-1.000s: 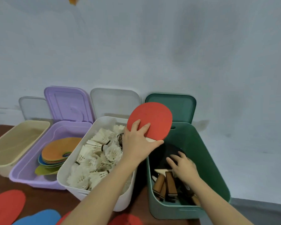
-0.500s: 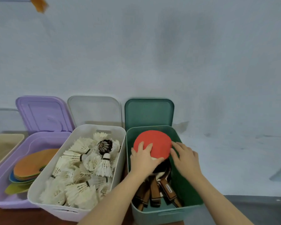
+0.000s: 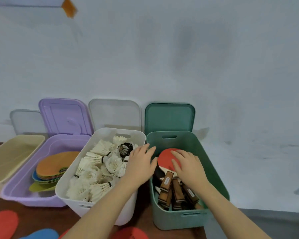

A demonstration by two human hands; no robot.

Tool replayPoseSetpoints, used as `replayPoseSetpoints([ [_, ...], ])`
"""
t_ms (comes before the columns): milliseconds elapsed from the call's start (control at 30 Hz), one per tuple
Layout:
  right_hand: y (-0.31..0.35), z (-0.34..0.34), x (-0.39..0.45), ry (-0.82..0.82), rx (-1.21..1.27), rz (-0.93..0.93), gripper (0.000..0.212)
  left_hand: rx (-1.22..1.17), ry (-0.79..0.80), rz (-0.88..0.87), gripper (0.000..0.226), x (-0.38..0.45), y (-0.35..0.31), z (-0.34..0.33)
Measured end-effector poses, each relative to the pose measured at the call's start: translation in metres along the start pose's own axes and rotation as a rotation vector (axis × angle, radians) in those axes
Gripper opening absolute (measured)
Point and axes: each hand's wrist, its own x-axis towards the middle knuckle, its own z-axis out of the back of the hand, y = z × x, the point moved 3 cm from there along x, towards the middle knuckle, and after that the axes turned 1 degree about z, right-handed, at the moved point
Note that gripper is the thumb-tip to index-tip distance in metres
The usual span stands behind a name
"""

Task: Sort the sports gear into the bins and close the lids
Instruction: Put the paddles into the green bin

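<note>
A red table tennis paddle (image 3: 164,159) lies on top of other wooden-handled paddles (image 3: 176,192) inside the green bin (image 3: 212,171). My right hand (image 3: 188,167) rests flat on the red face with straight fingers. My left hand (image 3: 141,163) hovers over the rim between the green bin and the white bin (image 3: 72,178), fingers straight, holding nothing. The white bin holds several white shuttlecocks (image 3: 97,171) and a dark one (image 3: 125,148). The green lid (image 3: 169,117) leans upright against the wall behind its bin.
A purple bin (image 3: 24,190) holds flat coloured discs (image 3: 53,165); a beige bin (image 3: 12,152) stands at far left. Purple lid (image 3: 66,116) and two clear lids (image 3: 114,113) lean on the wall. Red (image 3: 3,223) and blue (image 3: 41,234) flat markers lie on the brown table (image 3: 33,216).
The red paddle went from above the bins down into the green bin. My left hand let go of it and drew left; my right hand moved onto the red face.
</note>
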Motion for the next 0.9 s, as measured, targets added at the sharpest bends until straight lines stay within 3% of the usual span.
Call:
replayPoseSetpoints([
  [167,0.064,-0.004,0.014,-0.045,0.072,0.105,0.037,0.028,-0.137,-0.008,0.05,-0.026,0.048,0.047],
  [333,0.144,-0.015,0.029,-0.071,0.122,0.16,0.036,0.061,-0.152,0.037,0.042,-0.048,0.117,0.085],
  [633,0.299,-0.064,0.058,-0.067,0.116,0.147,0.037,0.09,-0.044,0.034,0.049,-0.086,0.269,0.141],
  [900,0.398,-0.101,0.073,-0.048,0.099,0.177,0.043,0.114,-0.079,0.084,0.045,-0.115,0.364,0.179],
])
